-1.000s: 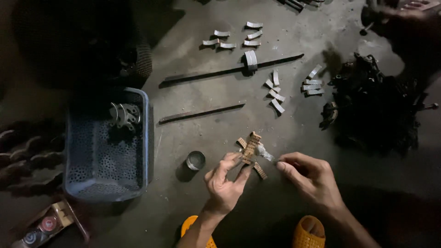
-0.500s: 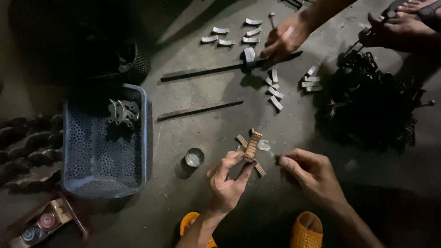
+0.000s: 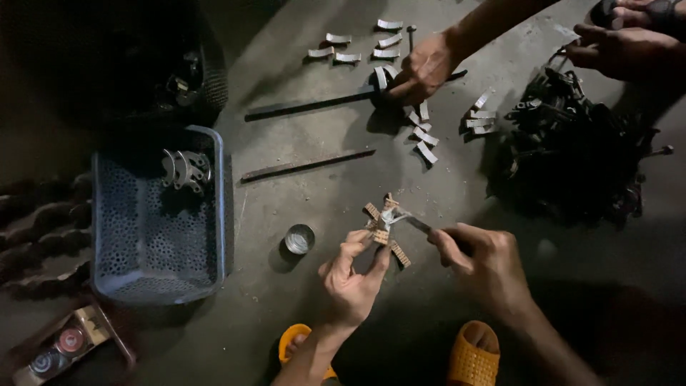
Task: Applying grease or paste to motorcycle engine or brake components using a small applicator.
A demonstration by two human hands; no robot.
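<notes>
My left hand (image 3: pixel 354 279) pinches a small star-shaped metal part with tan ribbed pads (image 3: pixel 384 230) and holds it above the concrete floor. My right hand (image 3: pixel 486 264) grips a thin dark tool (image 3: pixel 416 224) whose tip touches the shiny centre of that part. A small round tin (image 3: pixel 299 239) sits on the floor just left of my left hand.
A blue perforated basket (image 3: pixel 107 243) at left holds metal rings (image 3: pixel 184 169). Two long dark bars (image 3: pixel 307 165) lie on the floor. Another person's hand (image 3: pixel 426 68) rests among curved metal pieces (image 3: pixel 421 136) at the top. A black pile of parts (image 3: pixel 572 157) lies right. Orange sandals (image 3: pixel 475 350) sit below.
Another person's hand has come in at the top and now rests on the far bar. My right hand's tool has reached the centre of the part.
</notes>
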